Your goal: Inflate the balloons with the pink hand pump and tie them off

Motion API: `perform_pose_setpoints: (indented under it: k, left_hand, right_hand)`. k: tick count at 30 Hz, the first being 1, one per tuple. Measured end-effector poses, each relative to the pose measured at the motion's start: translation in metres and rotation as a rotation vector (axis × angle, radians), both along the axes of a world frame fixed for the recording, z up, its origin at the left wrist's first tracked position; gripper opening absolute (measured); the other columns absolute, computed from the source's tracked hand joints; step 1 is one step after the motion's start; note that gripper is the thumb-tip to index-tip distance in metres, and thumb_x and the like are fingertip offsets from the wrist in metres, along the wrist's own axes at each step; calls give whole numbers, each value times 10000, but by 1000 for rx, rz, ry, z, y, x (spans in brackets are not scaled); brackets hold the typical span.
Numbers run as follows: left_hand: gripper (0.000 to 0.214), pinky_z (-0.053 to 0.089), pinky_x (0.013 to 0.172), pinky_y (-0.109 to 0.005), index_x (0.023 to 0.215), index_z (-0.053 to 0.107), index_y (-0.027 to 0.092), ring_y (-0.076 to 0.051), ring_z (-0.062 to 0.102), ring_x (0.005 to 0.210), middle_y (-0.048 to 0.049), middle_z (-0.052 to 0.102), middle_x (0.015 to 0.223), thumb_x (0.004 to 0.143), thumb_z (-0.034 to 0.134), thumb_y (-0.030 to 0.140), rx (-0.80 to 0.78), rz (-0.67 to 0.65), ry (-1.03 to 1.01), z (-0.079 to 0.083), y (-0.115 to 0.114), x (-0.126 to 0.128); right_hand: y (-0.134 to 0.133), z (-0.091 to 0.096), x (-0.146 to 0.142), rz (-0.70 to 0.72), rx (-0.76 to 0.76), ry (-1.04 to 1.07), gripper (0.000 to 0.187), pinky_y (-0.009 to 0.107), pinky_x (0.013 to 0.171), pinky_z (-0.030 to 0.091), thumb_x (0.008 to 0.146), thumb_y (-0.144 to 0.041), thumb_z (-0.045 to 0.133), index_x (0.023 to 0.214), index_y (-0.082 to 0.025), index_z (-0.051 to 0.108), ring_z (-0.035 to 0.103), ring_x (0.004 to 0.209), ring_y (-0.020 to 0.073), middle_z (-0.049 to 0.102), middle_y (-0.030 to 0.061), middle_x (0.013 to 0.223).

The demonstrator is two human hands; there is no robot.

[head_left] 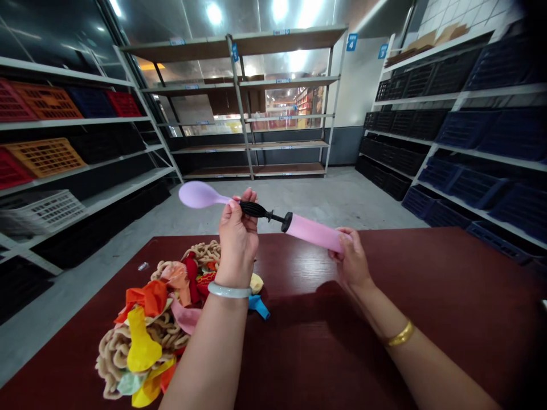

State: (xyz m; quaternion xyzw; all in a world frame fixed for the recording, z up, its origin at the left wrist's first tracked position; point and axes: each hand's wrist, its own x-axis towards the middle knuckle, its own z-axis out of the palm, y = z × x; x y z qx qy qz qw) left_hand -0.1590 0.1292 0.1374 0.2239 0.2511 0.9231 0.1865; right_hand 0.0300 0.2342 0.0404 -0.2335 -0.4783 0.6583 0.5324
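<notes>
Currently a lilac balloon is being pinched on the nozzle by the left hand. The pink pump is being clasped by the right hand.

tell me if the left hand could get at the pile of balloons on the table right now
Probably yes, once freed: the left hand is pinching the purple balloon onto the pump, held by the right hand. The pile of balloons lies just below it on the table, nothing between.
</notes>
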Motion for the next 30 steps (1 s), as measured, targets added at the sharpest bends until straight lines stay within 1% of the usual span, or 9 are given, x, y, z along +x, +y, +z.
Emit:
perform_pose_setpoints:
  k: [2, 4, 9, 12, 14, 17, 22, 26, 30]
  left_hand:
    - [120, 473, 1023, -428, 911, 563, 174, -224, 698, 1035, -121, 747, 1014, 940, 564, 290, -2, -27, 30, 6, 8, 4]
    - [136, 479, 1006, -447, 925, 554, 182, -231, 707, 1008, -124, 749, 990, 935, 571, 316, -27, -33, 30, 2, 12, 7]
    - [159, 505, 958, -468, 873, 534, 174, -228, 728, 913, -127, 746, 959, 947, 538, 315, -103, 1, -124, -40, 6, 3]
    - [156, 511, 952, -459, 846, 539, 153, -229, 728, 905, -146, 738, 942, 956, 508, 259, -114, 41, -207, -58, -1, -10]
    - [144, 516, 947, -450, 840, 538, 149, -224, 729, 899, -147, 735, 924, 958, 484, 211, -95, 96, -236, -58, -7, -23]
    - [125, 524, 939, -429, 832, 525, 150, -216, 730, 893, -142, 735, 916, 947, 476, 159, -68, 176, -235, -49, -20, -44]
    - [128, 525, 943, -422, 851, 513, 156, -201, 728, 903, -138, 736, 939, 964, 460, 188, -57, 270, -203, -41, -35, -66]
    - [130, 512, 964, -413, 860, 521, 160, -200, 723, 938, -135, 742, 945, 966, 481, 224, -48, 208, -176, -49, -29, -57]
    - [135, 495, 986, -408, 865, 535, 162, -200, 719, 962, -131, 746, 945, 958, 509, 257, -60, 106, -184, -61, -14, -27]
  right_hand:
    - [-9, -1, -4, 111, -10, 13, 309, 168, 434, 340, 822, -456, 665, 979, -249, 496, 452, 506, 61, 511, -48, 760]
    - [-13, -1, -4, 172, -13, 9, 336, 167, 416, 325, 807, -461, 690, 963, -244, 485, 443, 477, 58, 511, -54, 723]
    - [-3, 1, 2, 250, 85, -188, 418, 176, 353, 283, 735, -445, 763, 1027, -208, 580, 434, 413, 66, 541, -40, 649]
    - [3, -1, 5, 223, 144, -285, 403, 184, 354, 293, 750, -450, 748, 1030, -189, 624, 420, 393, 72, 510, -55, 561]
    - [7, -1, 7, 168, 160, -297, 394, 186, 358, 296, 750, -459, 741, 1014, -183, 641, 409, 392, 72, 493, -61, 533]
    - [16, 0, 12, 110, 143, -292, 378, 191, 354, 291, 737, -465, 742, 972, -181, 660, 407, 400, 70, 520, -47, 573]
    - [35, 6, 23, 58, 113, -241, 319, 189, 328, 253, 727, -442, 737, 893, -178, 666, 385, 387, 58, 548, -30, 624]
    - [34, 8, 21, 40, 52, -194, 320, 171, 306, 210, 707, -446, 745, 850, -188, 621, 355, 366, 42, 553, -35, 642]
    - [16, 4, 10, 131, 57, -204, 332, 154, 323, 216, 730, -451, 741, 892, -195, 603, 357, 377, 37, 511, -58, 616]
